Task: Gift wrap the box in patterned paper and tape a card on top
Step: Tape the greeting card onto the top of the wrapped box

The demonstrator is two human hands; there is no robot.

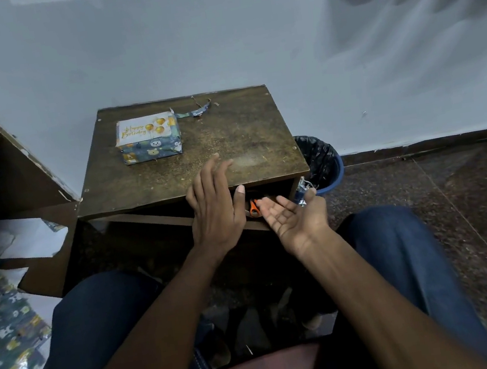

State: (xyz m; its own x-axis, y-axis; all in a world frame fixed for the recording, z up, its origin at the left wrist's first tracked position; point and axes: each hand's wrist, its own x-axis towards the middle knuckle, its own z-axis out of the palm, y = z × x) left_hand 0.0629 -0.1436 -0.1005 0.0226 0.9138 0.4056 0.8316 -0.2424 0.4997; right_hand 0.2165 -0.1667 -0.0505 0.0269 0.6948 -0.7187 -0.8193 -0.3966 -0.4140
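Note:
The box (pixel 153 151), wrapped in blue animal-patterned paper, stands at the back left of the small brown table (pixel 248 139). A white "Happy Birthday" card (pixel 142 129) with gold balloons lies flat on top of it. My left hand (pixel 215 207) hovers palm down over the table's front edge, fingers straight and holding nothing. My right hand (pixel 292 218) is palm up just below the front edge, fingers relaxed and empty. Both hands are well in front of the box.
A strip of leftover paper (pixel 194 112) lies behind the box. Orange-handled scissors (pixel 254 208) sit on the shelf under the tabletop. A blue bin with a black liner (pixel 322 162) stands right of the table. Patterned paper sheets (pixel 4 330) lie at left.

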